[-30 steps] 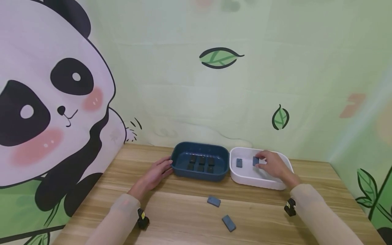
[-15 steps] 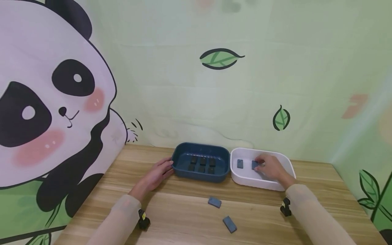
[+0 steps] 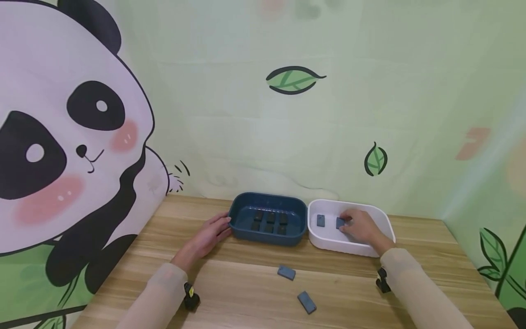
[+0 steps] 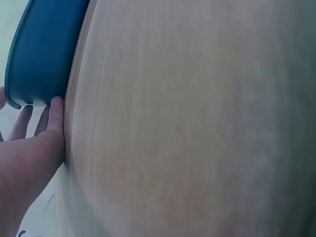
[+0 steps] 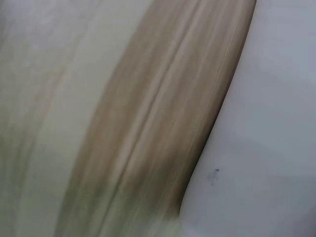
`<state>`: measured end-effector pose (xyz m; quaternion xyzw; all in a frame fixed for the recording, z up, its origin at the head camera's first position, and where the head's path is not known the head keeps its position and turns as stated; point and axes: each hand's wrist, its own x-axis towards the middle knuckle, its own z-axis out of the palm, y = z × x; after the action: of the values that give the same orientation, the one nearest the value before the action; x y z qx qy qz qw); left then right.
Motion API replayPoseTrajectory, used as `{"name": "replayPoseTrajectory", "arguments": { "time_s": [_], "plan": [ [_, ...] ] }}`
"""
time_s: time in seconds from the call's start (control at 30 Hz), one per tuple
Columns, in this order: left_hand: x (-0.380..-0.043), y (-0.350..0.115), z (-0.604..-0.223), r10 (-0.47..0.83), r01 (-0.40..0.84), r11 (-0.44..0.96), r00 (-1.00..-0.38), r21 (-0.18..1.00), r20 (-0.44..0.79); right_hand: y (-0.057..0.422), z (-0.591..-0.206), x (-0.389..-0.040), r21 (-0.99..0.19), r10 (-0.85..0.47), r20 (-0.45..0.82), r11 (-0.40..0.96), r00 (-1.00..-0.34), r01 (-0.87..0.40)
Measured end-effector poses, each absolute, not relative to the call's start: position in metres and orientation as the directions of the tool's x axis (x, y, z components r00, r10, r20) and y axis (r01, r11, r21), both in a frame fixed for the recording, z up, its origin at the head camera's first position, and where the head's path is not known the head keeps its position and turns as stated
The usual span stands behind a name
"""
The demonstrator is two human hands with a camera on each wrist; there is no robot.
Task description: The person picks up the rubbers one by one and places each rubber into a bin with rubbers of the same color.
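My right hand (image 3: 363,226) reaches into the white tray (image 3: 344,245), pinching a small blue-grey rectangular block (image 3: 339,223) between thumb and fingers, close over the tray floor. Left of it in the same tray lies a similar blue-grey block (image 3: 320,220). At the left end of the navy tray (image 3: 268,237), my left hand (image 3: 209,236) rests with fairly straight fingers against the outer wall. The left wrist view also has these fingers (image 4: 57,116) at the tray's end. In the right wrist view the white tray's outer wall (image 5: 266,123) shows, with the hand out of sight.
Several dark blocks (image 3: 270,218) lie in two rows inside the navy tray. Two loose blue-grey blocks, a nearer one (image 3: 306,302) and a farther one (image 3: 286,273), lie on the wooden table (image 3: 238,292). A printed backdrop (image 3: 230,137) rises behind the trays.
The right hand has lowered the pinched block deeper into the white tray and slightly leftward. The left hand keeps its place at the navy tray.
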<state>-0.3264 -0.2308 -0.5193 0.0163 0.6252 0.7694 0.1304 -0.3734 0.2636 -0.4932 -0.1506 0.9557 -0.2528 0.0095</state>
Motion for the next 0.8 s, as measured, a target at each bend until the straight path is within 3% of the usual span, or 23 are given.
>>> {"name": "replayPoseTrajectory", "arguments": {
  "time_s": [0.53, 0.8],
  "plan": [
    [-0.325, -0.228, -0.524, 0.215, -0.192, -0.204, -0.965, 0.96, -0.148, 0.265, -0.487, -0.371, -0.475, -0.35, 0.019, 0.821, -0.937, -0.316],
    [-0.326, -0.229, -0.521, 0.226, -0.175, -0.182, -0.965, 0.968, -0.132, 0.249, -0.456, -0.356, -0.471, -0.412, 0.114, 0.779, -0.904, -0.414]
  ]
}}
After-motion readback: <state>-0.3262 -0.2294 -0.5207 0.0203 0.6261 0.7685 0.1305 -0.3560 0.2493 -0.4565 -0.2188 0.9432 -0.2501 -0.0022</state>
